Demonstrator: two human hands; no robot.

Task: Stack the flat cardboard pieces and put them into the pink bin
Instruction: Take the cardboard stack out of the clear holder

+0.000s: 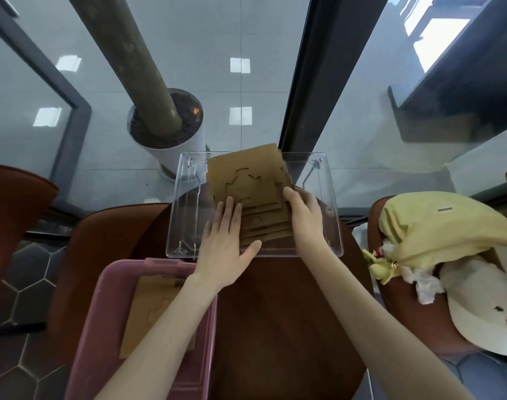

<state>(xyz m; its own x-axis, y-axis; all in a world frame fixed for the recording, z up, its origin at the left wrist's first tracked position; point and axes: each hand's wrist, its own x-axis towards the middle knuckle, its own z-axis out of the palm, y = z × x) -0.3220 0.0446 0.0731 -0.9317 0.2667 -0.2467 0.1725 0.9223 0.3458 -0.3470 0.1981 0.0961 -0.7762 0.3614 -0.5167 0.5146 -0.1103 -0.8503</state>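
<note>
Inside clear plastic tray: fanned brown cardboard pieces; left hand flat, fingers spread; right hand gripping stack edge.

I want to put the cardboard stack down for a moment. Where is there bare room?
Bare table lies between the pink bin and the chair with the cap, though the right arm crosses it. The clear tray has some room left of the cardboard stack. Its middle is crowded by both hands.
</note>
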